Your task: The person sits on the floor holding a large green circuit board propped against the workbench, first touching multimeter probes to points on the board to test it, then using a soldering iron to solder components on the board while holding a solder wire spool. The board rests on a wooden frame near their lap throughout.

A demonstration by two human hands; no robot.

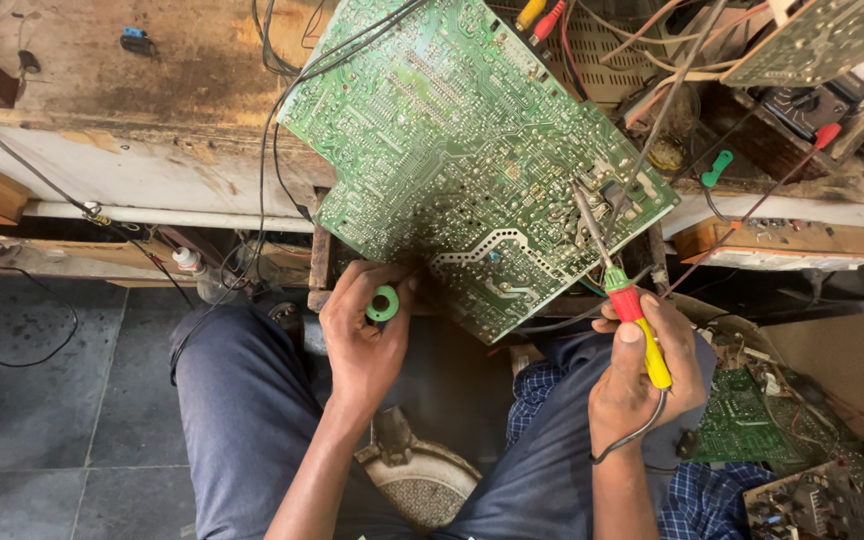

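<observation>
One wooden workbench (152, 90) runs across the far side, and one large green circuit board (472, 150) leans tilted over its near edge, solder side up. Three more boards show: one at the far right corner (822, 40), two on the floor near right, a green one (752, 420) and a brownish one (812, 505). One round fan-like grille (422, 490) lies on the floor between the knees. The right hand (642, 370) is clenched around one soldering iron (632, 310) with a yellow and red handle, forearm rising from the near edge, its metal tip resting on the large board's right part. The left hand (362, 330) curls its fingers about one small green spool (383, 303), probably solder wire, just beside the board's near left edge.
</observation>
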